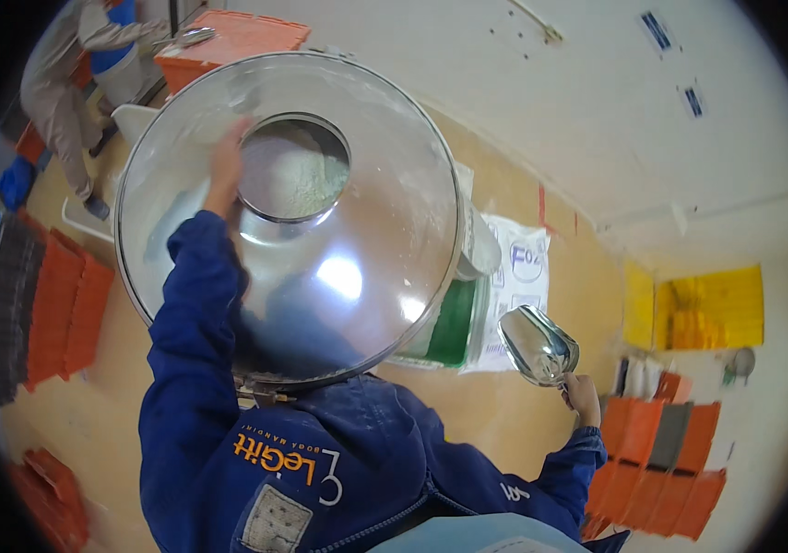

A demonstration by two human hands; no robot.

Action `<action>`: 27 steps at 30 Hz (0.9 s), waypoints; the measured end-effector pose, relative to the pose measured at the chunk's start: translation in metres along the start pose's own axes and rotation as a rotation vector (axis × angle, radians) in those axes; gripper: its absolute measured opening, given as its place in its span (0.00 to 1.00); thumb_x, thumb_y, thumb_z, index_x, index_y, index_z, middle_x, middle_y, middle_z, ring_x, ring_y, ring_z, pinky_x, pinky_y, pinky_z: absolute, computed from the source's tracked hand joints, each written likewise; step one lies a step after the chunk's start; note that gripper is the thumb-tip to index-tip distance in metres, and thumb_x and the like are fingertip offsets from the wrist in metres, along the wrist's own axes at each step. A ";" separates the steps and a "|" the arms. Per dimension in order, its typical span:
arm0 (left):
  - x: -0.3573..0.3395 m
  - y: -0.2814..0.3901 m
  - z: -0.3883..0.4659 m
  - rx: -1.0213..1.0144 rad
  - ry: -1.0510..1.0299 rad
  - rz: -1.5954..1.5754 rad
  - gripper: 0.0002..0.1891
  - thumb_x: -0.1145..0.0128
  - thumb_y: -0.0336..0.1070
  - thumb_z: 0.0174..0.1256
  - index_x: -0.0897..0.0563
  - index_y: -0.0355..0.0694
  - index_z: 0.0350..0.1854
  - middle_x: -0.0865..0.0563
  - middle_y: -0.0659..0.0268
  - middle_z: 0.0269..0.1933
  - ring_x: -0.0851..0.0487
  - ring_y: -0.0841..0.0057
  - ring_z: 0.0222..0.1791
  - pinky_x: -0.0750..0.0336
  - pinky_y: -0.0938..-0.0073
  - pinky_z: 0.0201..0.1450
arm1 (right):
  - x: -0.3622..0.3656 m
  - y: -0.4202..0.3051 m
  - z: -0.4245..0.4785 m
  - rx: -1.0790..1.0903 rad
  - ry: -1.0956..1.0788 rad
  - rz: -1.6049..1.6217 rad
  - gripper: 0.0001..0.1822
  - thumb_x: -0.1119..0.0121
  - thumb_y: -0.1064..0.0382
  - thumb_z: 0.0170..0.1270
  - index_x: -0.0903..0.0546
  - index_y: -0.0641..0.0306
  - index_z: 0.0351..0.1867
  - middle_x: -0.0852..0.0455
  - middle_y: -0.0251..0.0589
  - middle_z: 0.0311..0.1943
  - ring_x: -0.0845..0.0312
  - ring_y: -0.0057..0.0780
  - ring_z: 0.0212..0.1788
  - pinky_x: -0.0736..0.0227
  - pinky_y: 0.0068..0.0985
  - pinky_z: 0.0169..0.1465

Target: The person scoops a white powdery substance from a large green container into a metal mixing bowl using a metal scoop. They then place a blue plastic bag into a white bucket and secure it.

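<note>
In front of me stands a large round vessel with a shiny, cone-shaped metal lid [380, 228]. Pale powder [300, 183] shows through the round opening in it. At the left edge of that opening is my left hand [228, 166], blurred; whether its fingers grip the rim is unclear. Out to the right, my right hand [582, 397] holds a shiny metal scoop [539, 345] by its handle, above the floor. The scoop's bowl looks bare, with reflections in it. Beside the vessel, a white printed sack [522, 297] lies partly behind a green-bottomed container [454, 321].
An orange crate [248, 34] bearing another metal scoop [193, 36] stands beyond the vessel. A person [62, 90] is at upper left. Stacked orange crates [65, 304] stand at left, more crates [656, 456] at right. A yellow bin [708, 307] is by the wall.
</note>
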State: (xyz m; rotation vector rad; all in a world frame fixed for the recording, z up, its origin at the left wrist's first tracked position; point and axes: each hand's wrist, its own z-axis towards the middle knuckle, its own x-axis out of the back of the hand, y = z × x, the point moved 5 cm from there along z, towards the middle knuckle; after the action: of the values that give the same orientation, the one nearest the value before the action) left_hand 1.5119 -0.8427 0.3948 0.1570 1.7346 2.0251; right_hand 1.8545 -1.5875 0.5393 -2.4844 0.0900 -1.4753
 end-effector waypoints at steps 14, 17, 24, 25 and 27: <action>-0.278 -0.002 -0.230 -0.517 -0.868 1.225 0.40 0.47 0.59 0.64 0.39 0.44 0.74 0.48 0.49 0.77 0.54 0.52 0.78 0.65 0.43 0.76 | -0.165 0.139 0.117 -0.134 -0.217 -0.035 0.28 0.49 0.44 0.61 0.16 0.72 0.27 0.16 0.50 0.20 0.17 0.41 0.25 0.23 0.36 0.36; -0.334 -0.004 -0.287 -0.562 -1.243 1.056 0.38 0.47 0.62 0.63 0.33 0.45 0.71 0.38 0.54 0.74 0.45 0.57 0.76 0.66 0.37 0.75 | -0.218 0.153 0.160 -0.154 -0.299 -0.103 0.30 0.52 0.41 0.60 0.14 0.70 0.37 0.12 0.58 0.36 0.15 0.53 0.44 0.24 0.43 0.51; -0.414 -0.054 -0.285 -0.448 -1.510 1.116 0.24 0.47 0.61 0.63 0.14 0.49 0.49 0.15 0.74 0.55 0.25 0.72 0.62 0.69 0.23 0.69 | -0.358 0.136 0.259 -0.251 -0.402 0.172 0.33 0.48 0.39 0.59 0.17 0.71 0.49 0.19 0.64 0.52 0.24 0.57 0.58 0.31 0.44 0.62; -0.424 -0.058 -0.277 -0.408 -1.519 1.142 0.23 0.47 0.61 0.63 0.14 0.50 0.48 0.15 0.75 0.54 0.25 0.72 0.62 0.70 0.22 0.68 | -0.372 0.132 0.280 -0.277 -0.413 0.252 0.34 0.48 0.39 0.59 0.17 0.72 0.49 0.19 0.64 0.52 0.25 0.57 0.59 0.31 0.45 0.62; -0.439 -0.063 -0.264 -0.396 -1.495 1.146 0.22 0.44 0.61 0.59 0.13 0.51 0.45 0.15 0.77 0.51 0.23 0.73 0.59 0.72 0.21 0.67 | -0.379 0.112 0.318 -0.239 -0.364 0.216 0.34 0.47 0.42 0.60 0.23 0.71 0.56 0.19 0.65 0.51 0.24 0.57 0.59 0.30 0.46 0.61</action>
State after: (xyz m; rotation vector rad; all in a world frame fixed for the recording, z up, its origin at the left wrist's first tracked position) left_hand 1.8176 -1.2587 0.3753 2.1743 0.1685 1.7059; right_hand 1.9556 -1.5699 0.0429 -2.7828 0.4740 -0.9589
